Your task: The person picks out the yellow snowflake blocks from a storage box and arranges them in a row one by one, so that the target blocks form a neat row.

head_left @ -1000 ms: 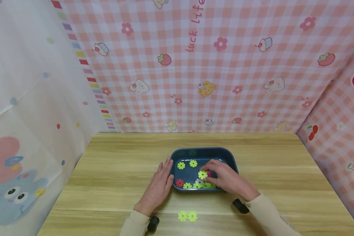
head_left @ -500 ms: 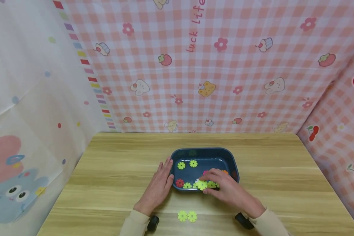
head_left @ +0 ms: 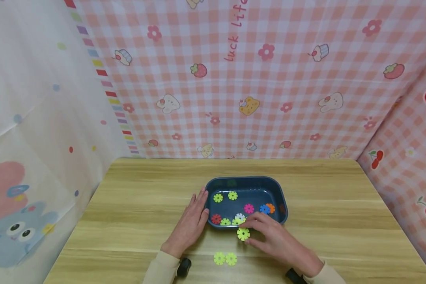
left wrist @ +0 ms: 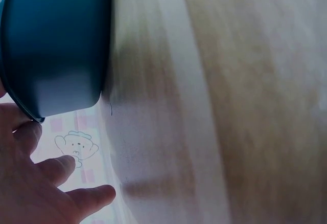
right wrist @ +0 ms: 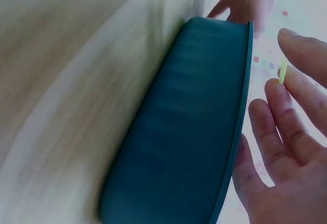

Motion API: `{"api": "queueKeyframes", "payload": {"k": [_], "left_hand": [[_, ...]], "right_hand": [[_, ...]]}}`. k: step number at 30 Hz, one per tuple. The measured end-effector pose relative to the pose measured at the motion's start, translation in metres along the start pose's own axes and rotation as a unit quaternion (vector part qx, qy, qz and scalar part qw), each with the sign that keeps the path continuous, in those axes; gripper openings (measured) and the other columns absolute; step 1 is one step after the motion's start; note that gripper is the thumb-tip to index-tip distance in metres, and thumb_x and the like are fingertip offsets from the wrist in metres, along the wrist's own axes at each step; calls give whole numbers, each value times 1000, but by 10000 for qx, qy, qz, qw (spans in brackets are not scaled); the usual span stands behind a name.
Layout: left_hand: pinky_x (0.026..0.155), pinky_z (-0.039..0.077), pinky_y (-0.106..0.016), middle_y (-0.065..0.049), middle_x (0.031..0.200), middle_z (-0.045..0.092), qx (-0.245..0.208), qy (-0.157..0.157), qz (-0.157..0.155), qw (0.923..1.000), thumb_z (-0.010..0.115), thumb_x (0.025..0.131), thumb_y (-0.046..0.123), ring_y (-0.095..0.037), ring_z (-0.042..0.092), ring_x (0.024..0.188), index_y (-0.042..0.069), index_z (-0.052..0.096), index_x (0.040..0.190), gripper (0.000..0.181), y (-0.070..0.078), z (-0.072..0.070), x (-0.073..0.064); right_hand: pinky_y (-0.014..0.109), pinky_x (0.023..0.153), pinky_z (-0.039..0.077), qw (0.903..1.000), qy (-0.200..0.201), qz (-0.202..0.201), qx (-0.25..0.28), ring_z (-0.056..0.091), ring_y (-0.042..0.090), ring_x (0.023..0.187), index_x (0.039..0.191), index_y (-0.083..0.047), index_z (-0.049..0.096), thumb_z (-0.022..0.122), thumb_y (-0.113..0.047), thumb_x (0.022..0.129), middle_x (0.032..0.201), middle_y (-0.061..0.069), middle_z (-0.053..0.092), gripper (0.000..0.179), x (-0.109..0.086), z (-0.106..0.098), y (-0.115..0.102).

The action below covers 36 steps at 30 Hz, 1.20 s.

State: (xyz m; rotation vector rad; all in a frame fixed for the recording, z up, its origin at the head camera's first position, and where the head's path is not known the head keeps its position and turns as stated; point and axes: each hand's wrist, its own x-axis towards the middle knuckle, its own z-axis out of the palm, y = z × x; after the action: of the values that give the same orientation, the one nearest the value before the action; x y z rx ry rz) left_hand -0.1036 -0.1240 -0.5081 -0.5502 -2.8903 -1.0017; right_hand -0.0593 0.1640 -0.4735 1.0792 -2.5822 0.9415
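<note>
My right hand (head_left: 275, 238) pinches a yellow-green notched plastic disc (head_left: 243, 234) between thumb and fingers, above the near rim of a dark blue tray (head_left: 248, 180). In the right wrist view the held disc (right wrist: 282, 70) shows edge-on. Straight fingers of my left hand (head_left: 188, 227) rest against the tray's left wall. Inside the tray lie a pink disc (head_left: 249, 208), a blue disc (head_left: 264, 209), an orange disc (head_left: 270, 208), a white disc (head_left: 239, 217), a red disc (head_left: 216, 219) and several yellow-green ones (head_left: 232, 195). The right hand hides part of the tray's near side.
Two yellow-green discs (head_left: 225, 258) lie side by side on the wooden table (head_left: 156, 189), in front of the tray. A pink checked cloth (head_left: 213, 90) hangs behind the table. White cloth (head_left: 32, 98) hangs at the left.
My right hand has lifted the yellow-green disc from within the tray and brought it toward me over the near rim, uncovering the pink, blue and orange discs. The left hand stays put.
</note>
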Motion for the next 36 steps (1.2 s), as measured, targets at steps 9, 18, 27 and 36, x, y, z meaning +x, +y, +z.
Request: {"api": "queueKeyframes", "payload": {"k": [9,18,27,36], "left_hand": [[122,27,-59,-6,171,23,3,20,52,10000,43,113,27,-41,23,154,9,30,164,56,0,0,0],[122,27,-58,-9,170,25,-14,80,150,9999,45,112,24,-44,24,153,6,31,163,55,-1,2,1],[122,27,-57,-12,169,26,-21,111,188,9998,46,112,22,-44,25,153,3,31,162,56,-1,2,3],[121,27,-58,-11,170,25,-17,72,134,9999,45,112,23,-44,24,153,4,30,163,56,0,2,2]], "right_hand": [[34,94,57,9983,-337,470,102,59,8,110,121,-20,75,87,-19,86,122,-13,61,37,-9,0,-12],[36,100,54,9992,-355,169,76,56,8,118,125,-23,73,85,-21,88,128,-13,61,39,-18,4,-17],[34,98,53,9935,-962,443,414,55,4,113,125,-23,73,78,-25,95,125,-19,58,30,-22,8,-17],[31,100,53,9805,-1580,889,758,54,3,113,128,-24,71,72,-33,99,125,-19,57,30,-26,12,-11]]}}
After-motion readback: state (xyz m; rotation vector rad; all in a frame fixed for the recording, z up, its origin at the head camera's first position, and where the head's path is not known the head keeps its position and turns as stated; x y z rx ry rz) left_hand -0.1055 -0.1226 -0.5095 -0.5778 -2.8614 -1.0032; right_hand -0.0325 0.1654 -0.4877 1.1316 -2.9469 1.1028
